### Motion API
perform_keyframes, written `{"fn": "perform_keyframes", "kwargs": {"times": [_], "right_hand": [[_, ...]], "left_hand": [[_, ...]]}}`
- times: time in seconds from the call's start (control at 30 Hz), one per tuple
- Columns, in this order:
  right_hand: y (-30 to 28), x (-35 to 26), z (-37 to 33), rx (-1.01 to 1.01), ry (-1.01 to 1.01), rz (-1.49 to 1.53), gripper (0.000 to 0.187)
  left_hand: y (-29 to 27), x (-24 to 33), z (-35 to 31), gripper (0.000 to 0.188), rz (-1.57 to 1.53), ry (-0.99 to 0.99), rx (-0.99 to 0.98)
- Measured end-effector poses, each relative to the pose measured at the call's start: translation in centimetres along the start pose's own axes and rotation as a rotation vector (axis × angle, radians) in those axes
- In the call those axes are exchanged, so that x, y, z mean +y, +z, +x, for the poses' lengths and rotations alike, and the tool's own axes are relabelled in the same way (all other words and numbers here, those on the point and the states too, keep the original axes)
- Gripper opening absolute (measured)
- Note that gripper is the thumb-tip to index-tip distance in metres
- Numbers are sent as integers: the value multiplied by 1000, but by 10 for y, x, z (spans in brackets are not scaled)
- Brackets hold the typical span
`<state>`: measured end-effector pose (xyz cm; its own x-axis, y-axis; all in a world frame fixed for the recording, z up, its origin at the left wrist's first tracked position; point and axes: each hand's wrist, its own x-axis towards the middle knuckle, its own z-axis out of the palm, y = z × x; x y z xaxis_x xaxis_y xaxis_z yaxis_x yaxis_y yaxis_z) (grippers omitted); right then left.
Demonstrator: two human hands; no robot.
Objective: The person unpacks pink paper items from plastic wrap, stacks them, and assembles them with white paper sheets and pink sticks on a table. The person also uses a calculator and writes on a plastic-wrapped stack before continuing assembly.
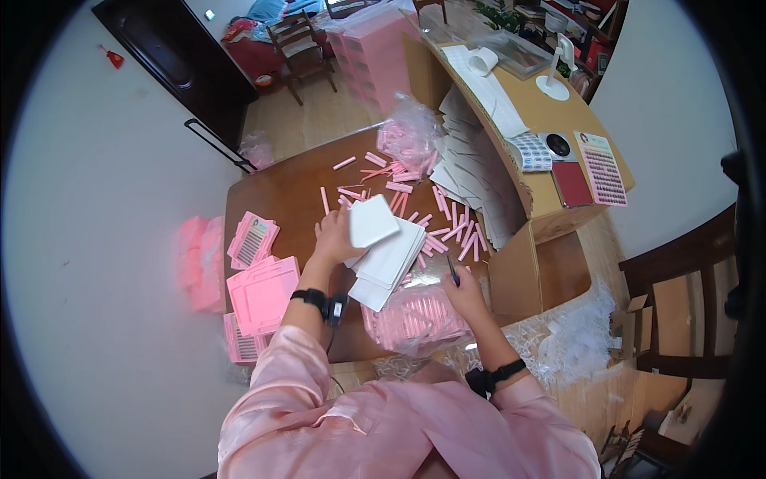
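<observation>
My left hand (335, 235) is closed on the edge of a white flat box (373, 222), tilted above a fanned stack of white boxes (391, 255) on the brown table. In my right hand (467, 291) is a thin dark tool (452, 270), perhaps tweezers or a pen, pointing up and away from me. Many small pink tubes (463, 223) lie scattered beyond and right of the stack. A clear bag of pink tubes (419, 319) sits just in front of my right hand, at the table's near edge.
Pink trays (263, 297) and pink printed cards (254, 239) lie at the table's left. Another plastic bag (411, 136) of pink pieces stands at the back. An open cardboard box (511, 279) with white sheets (471, 160) borders the right side; a phone (558, 145) rests on the cardboard top.
</observation>
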<state>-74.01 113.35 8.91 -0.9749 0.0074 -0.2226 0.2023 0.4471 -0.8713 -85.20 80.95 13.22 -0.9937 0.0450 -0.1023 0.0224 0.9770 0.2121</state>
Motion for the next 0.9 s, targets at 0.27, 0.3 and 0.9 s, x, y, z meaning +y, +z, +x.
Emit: {"fn": "perform_keyframes", "kwargs": {"times": [0.27,0.3,0.9], "right_hand": [[55,-77,18,-201,29,566,24],[56,-83,7,-273,54,701,20],[206,-153,-201,-70,-4,473,38]], "left_hand": [[-100,37,-110,133,65,346,61],[-109,26,-120,134,22,339,163],[-105,-121,-302,126,-2189,553,77]]}}
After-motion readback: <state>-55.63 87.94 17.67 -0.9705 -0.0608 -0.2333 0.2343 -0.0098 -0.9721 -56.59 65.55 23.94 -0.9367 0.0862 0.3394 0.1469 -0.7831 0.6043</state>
